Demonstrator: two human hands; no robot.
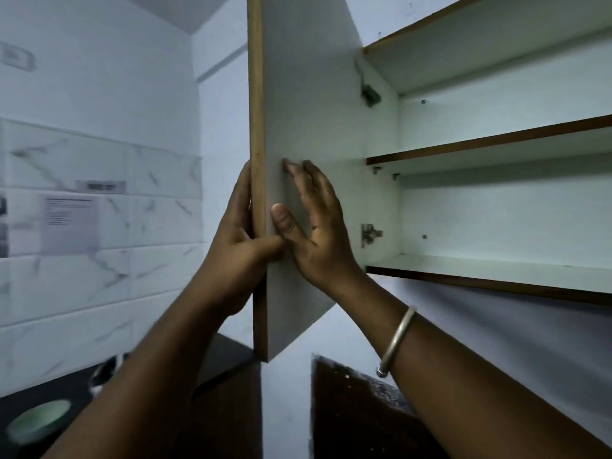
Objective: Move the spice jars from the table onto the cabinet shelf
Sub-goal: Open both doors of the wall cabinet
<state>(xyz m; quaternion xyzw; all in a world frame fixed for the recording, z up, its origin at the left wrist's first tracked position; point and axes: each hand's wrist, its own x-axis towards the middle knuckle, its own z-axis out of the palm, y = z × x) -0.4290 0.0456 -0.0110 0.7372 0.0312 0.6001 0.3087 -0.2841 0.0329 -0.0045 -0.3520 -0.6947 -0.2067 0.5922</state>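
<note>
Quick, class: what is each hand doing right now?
Left hand: grips the cabinet door by its edge.
Right hand: open, flat against the door.

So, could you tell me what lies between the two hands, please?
In the head view, the cabinet door, edge-on, stands between the left hand and the right hand.

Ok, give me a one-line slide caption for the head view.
Left hand grips the open cabinet door by its edge, right hand lies flat on its inner face, shelves alongside.

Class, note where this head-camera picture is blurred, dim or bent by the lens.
Head view: dim, bluish light; the tiled wall and green round object are smeared; fingers of the right hand blur against the cabinet door; shelf edges tilt from wide-angle distortion.
</note>
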